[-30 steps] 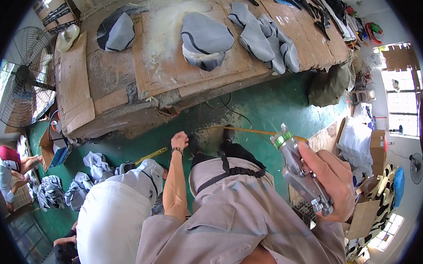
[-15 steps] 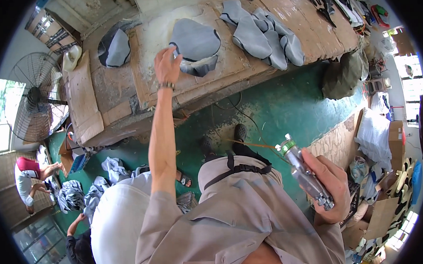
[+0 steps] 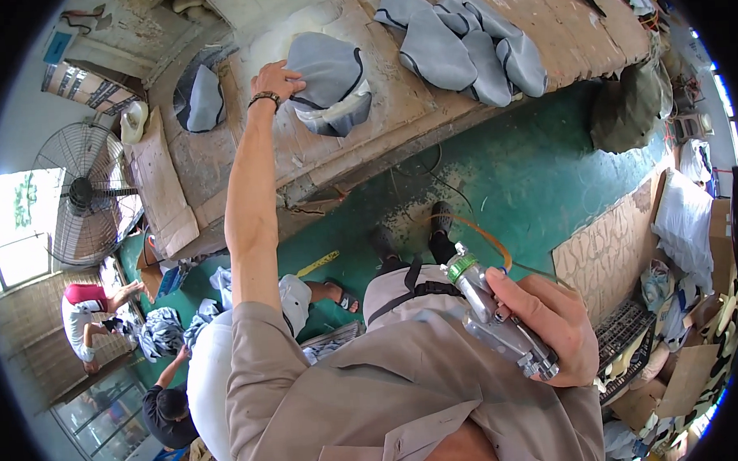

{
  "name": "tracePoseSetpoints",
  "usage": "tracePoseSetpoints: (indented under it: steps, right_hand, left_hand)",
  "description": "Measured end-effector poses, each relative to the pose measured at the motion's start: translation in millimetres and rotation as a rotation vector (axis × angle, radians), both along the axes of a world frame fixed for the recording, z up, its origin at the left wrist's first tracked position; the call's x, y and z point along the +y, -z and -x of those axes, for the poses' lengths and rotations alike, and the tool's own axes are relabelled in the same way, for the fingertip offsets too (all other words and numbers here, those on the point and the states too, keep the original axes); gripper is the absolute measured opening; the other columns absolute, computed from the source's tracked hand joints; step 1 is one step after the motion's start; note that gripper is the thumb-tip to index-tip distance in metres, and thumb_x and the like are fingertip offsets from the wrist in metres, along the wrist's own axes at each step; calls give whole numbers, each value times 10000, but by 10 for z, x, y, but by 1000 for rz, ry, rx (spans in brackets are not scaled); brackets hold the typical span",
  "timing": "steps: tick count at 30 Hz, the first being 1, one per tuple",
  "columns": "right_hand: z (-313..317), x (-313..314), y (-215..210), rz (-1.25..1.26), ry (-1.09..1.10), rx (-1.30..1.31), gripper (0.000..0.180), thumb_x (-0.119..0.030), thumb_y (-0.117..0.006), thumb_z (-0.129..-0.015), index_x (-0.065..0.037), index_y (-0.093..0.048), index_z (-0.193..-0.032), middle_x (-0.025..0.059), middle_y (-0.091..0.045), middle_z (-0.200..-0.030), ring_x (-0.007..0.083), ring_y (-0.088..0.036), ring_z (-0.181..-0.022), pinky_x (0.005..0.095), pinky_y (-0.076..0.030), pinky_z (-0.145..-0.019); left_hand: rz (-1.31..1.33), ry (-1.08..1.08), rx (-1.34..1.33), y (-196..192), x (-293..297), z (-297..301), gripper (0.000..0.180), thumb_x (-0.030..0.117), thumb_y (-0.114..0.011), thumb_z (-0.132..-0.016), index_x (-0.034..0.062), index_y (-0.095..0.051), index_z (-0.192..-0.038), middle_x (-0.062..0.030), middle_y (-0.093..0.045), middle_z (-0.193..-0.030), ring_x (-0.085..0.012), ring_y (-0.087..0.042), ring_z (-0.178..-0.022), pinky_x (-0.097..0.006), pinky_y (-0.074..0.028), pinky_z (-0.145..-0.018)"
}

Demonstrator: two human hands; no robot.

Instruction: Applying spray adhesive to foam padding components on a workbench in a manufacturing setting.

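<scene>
now | left fingers (image 3: 288, 74) touch grey pieces (image 3: 322, 68), grip unclear | right fingers (image 3: 518, 298) wrap spray gun (image 3: 499, 332) | carton (image 3: 91, 86) print unreadable

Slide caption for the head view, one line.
Left hand at a stack of grey pieces on the workbench; right hand holding a metal spray gun.

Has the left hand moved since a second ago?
Yes: against the worktable, the left hand has gone forward, from over the green floor to the left side of the stacked grey pieces.

The spray gun (image 3: 500, 333) is silver and green, the fabric (image 3: 321, 68) black-edged grey.
</scene>
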State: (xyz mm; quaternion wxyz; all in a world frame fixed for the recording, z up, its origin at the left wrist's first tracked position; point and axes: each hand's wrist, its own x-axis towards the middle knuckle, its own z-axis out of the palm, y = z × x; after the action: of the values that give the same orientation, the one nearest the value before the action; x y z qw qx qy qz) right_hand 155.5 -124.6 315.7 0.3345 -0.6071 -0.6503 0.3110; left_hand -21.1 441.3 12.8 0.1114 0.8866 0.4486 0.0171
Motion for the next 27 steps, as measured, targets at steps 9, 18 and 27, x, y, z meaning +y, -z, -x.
tracePoseSetpoints:
  steps: [9, 18, 27]
  right_hand:
    - [-460, -50, 120, 83, 45, 136, 822, -267, -730, -772, 34, -509, -1504, 150, -688, -971, 324, -687, -800, 417, -553, -721]
    - [-908, -135, 246, 64, 116, 258, 786, -315, -726, -779, 20, -560, -1471, 148, -670, -901, 312, -676, -758, 387, -521, -694]
    - [-1114, 96, 89, 132, 486, 175, 589, -145, -770, -806, 40, -663, -1355, 180, -714, -1098, 249, -678, -977, 322, -495, -906]
  left_hand:
    - [119, 62, 18, -48, 65, 20, 379, 445, -841, -749, 310, -834, -1103, -72, -509, -1590, -282, -486, -1445, -443, -384, -1190]
    - [98, 88, 15, -42, -90, 46, 395, 410, -818, -759, 302, -824, -1139, -100, -493, -1594, -314, -410, -1489, -448, -347, -1220]
    - [98, -40, -244, 224, -290, 129, 561, 200, -738, -825, 134, -677, -1379, -176, -418, -1629, -346, -386, -1503, -445, -333, -1226]
